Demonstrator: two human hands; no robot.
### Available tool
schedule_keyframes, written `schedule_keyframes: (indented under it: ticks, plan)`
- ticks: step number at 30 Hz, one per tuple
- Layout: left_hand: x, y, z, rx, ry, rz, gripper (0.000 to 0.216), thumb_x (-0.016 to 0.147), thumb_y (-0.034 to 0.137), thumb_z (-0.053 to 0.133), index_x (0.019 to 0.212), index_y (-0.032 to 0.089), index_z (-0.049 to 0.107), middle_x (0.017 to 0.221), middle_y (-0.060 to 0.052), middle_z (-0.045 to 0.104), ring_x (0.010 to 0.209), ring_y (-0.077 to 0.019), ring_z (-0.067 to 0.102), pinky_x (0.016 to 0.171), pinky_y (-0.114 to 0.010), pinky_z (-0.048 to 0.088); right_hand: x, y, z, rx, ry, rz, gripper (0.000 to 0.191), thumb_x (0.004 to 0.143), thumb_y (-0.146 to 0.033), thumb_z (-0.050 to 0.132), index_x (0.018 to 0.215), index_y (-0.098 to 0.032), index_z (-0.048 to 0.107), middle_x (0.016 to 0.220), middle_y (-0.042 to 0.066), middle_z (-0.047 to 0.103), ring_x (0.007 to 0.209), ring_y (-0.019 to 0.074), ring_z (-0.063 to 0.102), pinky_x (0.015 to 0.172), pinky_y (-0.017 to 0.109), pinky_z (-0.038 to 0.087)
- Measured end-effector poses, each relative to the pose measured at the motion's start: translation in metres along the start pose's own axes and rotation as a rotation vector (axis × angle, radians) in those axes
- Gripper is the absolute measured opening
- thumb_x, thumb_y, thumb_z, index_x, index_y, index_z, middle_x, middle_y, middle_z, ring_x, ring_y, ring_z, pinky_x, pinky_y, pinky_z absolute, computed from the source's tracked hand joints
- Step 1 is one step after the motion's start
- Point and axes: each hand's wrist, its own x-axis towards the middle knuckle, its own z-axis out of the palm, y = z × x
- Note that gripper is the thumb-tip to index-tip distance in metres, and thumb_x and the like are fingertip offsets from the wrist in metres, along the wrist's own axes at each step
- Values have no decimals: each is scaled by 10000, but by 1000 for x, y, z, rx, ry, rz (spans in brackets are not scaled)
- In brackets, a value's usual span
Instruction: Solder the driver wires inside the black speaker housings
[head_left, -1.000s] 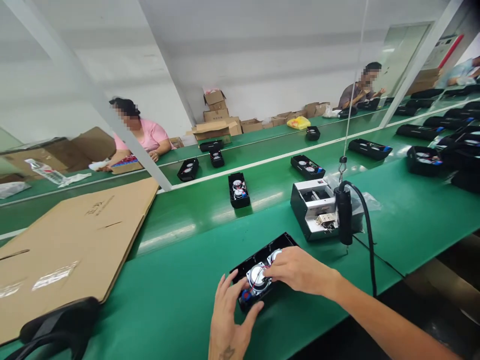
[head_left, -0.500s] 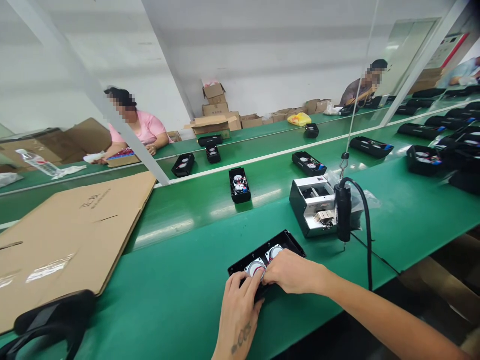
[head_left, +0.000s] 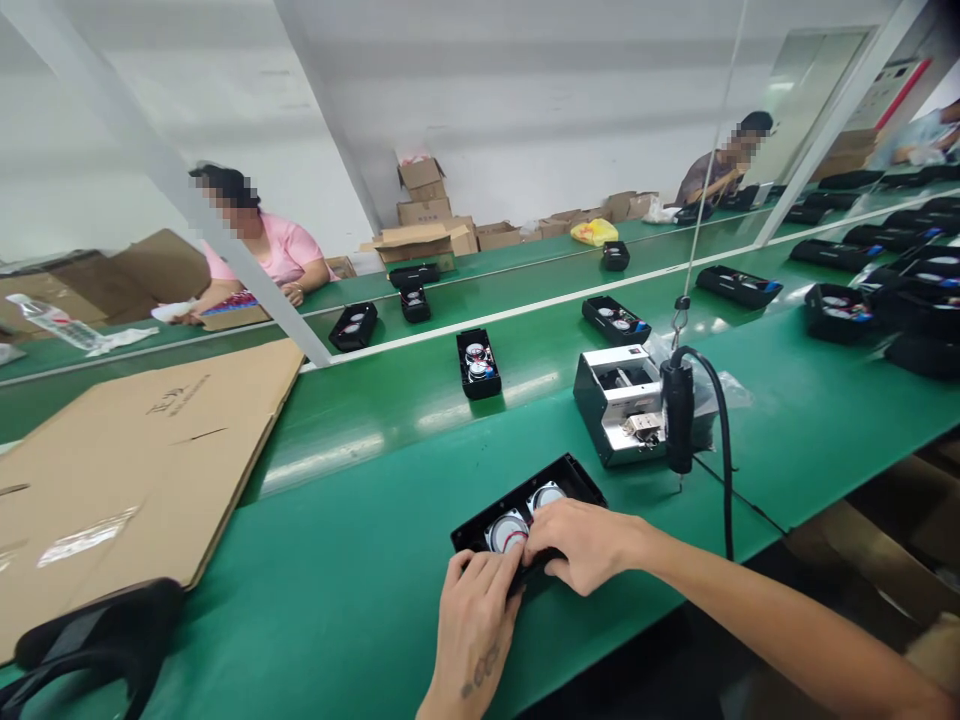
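Hands meet on the open black plastic speaker housing [head_left: 571,476], flat on the green desk [head_left: 337,600] near its front edge: left hand [head_left: 476,622] clamps the rim, right hand [head_left: 586,545] pinches shut inside. A slipping finger could dent the round silver speaker cones [head_left: 505,531].

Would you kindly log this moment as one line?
left hand: on black speaker housing | right hand: on same housing | hanging screwdriver: untouched

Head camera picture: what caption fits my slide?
Left hand and right hand touch a black speaker case on the green bench.
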Motion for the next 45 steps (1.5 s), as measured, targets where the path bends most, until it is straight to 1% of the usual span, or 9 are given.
schedule_keyframes:
  ticks: [4,8,11,14,17,22,28,39,45]
  plan:
    - [20,-10,-10,-108,-161,-204,512,817,137,745,1303,292,698,914,-11,816,778,-234,712,761,-371,500,14,1,-14,-10,-105,62,323,780,-98,663,1067,-199,770,982,67,799,918,250,718,734,305,500]
    - [67,-40,-36,-427,-404,-498,558,714,297,858,1258,322,737,932,24,789,863,-234,708,804,-335,503,40,3,-36,-174,-158,57,463,802,-229,713,1262,-177,692,1015,115,769,870,282,712,638,309,434]
    - [96,-65,-48,-525,-474,-517,598,627,357,911,1202,291,763,872,50,735,808,-189,673,751,-286,479,61,4,-48,-291,-183,46,490,816,-257,694,1295,-157,667,1015,138,759,829,290,705,611,314,399]
    - [108,-80,-49,-552,-515,-508,470,604,403,919,1028,248,788,783,61,680,730,-157,608,668,-261,429,77,6,-55,-270,-242,57,504,783,-282,714,1276,-185,668,961,98,767,778,272,690,583,305,378]
    - [108,-82,-46,-590,-535,-508,396,619,419,904,932,216,770,769,53,667,727,-152,588,663,-259,423,87,9,-59,-220,-278,60,495,752,-318,737,1231,-205,685,927,59,765,760,248,673,563,295,365]
    - [106,-80,-43,-641,-526,-535,402,606,403,916,912,209,742,740,66,638,706,-140,569,658,-256,415,93,13,-62,-165,-307,95,400,726,-370,773,1084,-195,732,861,25,740,722,206,644,540,281,352]
    - [106,-84,-41,-703,-529,-592,704,577,389,933,1224,220,711,757,61,670,736,-163,626,670,-271,452,91,10,-62,-199,-293,85,449,729,-486,819,1037,-166,760,801,37,705,694,205,600,548,287,323]
    - [109,-88,-37,-781,-539,-632,628,569,343,934,1129,217,678,716,93,619,682,-129,571,640,-254,402,99,14,-52,-155,-197,111,271,669,-390,848,820,-192,739,672,-23,629,648,174,556,571,292,301]
    - [112,-91,-39,-785,-578,-662,622,568,343,944,1120,212,690,730,92,606,668,-122,551,616,-254,362,104,16,-58,-91,-236,106,277,653,-398,859,755,-185,715,599,-49,558,600,159,526,540,292,286]
